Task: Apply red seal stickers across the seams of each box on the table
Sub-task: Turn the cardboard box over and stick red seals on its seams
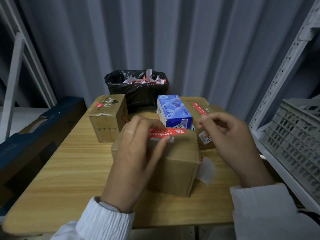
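Risk of a crooked or wrinkled seal: red seal sticker [167, 132] only at the far top edge of the near cardboard box [170, 163], held at one end, so easy to tilt off the seam or to fold on itself if pressed before alignment. Also possible to stick to the fingers instead of the cardboard, from too firm a pinch on the glue side. Left hand [136, 153] resting over the top of this box, palm down, thumb and fingers pressed together on the left end of the sticker, thumb tip lying on a white strip just under the red. Right hand [232, 139] raised to the right of the box, apart from it, fingers curled and pinched together near a small white label; whether something thin is between them, cannot tell. White backing paper [206, 170] lying at the right side of the box on the bench [69, 170]. Farther back, a brown box [109, 116] already with a red seal, a blue box [174, 111], and a black-lined bin [138, 90] with paper scraps.
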